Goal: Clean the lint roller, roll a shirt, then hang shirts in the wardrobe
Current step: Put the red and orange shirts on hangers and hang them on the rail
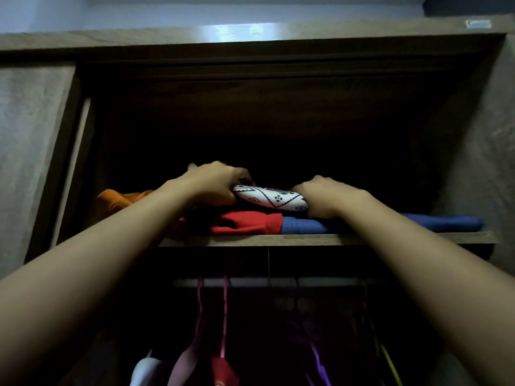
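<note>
Fingers first: left hand (216, 185) has its fingers curled down over the left end of the rolled shirt (271, 198), white with a black geometric print; fingertips are hidden behind the roll, so closed around that end as far as I can tell. Right hand (323, 195) is knuckles-up on the right end, fingers bent and tucked against or under the fabric; looks like a grip, but the tips aren't visible, so can't confirm how tight. Two-ended hold makes sense: a roll unwinds if you only take one end, so pinching both keeps it wound while it gets seated. The roll lies horizontal on top of a stack, touching the red folded garment (248, 222) under its left half and the blue folded garment (306, 225) under its right. An orange garment (122, 197) sits bunched further left, partly behind the left forearm. All of that rests on the upper shelf (348, 238) of the wardrobe (250, 48), near the front edge, probably because the back of the compartment is dark and a longer reach. Below the shelf, the hanging rail (250, 282) carries pink and purple hangers (224, 316) with clothes, too dim to identify. My read: rolling is done, this is stowing or adjusting the roll; hanging shirts comes next. Lint roller isn't in view.
</note>
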`<state>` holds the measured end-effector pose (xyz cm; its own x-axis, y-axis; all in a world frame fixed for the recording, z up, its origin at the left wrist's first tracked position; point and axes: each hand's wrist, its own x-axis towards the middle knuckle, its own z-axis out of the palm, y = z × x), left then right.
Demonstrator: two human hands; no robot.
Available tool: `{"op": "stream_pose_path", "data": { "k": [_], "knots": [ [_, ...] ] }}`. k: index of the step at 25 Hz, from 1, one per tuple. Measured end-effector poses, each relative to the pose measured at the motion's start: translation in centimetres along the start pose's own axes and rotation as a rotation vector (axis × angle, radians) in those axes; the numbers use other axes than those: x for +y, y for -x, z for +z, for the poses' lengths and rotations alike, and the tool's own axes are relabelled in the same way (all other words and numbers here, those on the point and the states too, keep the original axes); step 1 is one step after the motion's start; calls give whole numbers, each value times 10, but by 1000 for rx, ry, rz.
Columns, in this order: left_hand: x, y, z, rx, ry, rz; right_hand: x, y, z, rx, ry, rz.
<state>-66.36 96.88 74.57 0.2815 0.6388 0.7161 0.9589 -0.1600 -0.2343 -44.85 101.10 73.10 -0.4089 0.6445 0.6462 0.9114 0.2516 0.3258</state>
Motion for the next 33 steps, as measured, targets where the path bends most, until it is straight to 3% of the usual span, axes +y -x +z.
{"op": "stream_pose_path", "data": {
  "k": [3,5,8,13,16,20,23,26,30,33],
  "knots": [
    [16,-6,0,180,-158,11,13,8,-1,16,-39,78],
    [34,-12,1,287,-205,61,26,18,-2,90,83,133],
    [62,-27,4,282,-127,109,54,42,-13,149,251,166],
    [120,-53,20,251,42,214,108,80,-42,83,522,199],
    [119,-56,27,13,155,288,121,89,-16,-55,340,175],
    [100,-42,16,27,250,502,136,101,-25,-72,-101,169],
    [101,-37,18,-113,202,521,139,106,-35,-184,49,209],
    [111,-38,31,-42,182,494,134,103,-31,-92,358,223],
    [107,-31,28,-120,152,447,139,107,-19,-371,171,234],
    [96,-21,16,-126,141,418,130,107,-27,-466,62,274]
  ]
}}
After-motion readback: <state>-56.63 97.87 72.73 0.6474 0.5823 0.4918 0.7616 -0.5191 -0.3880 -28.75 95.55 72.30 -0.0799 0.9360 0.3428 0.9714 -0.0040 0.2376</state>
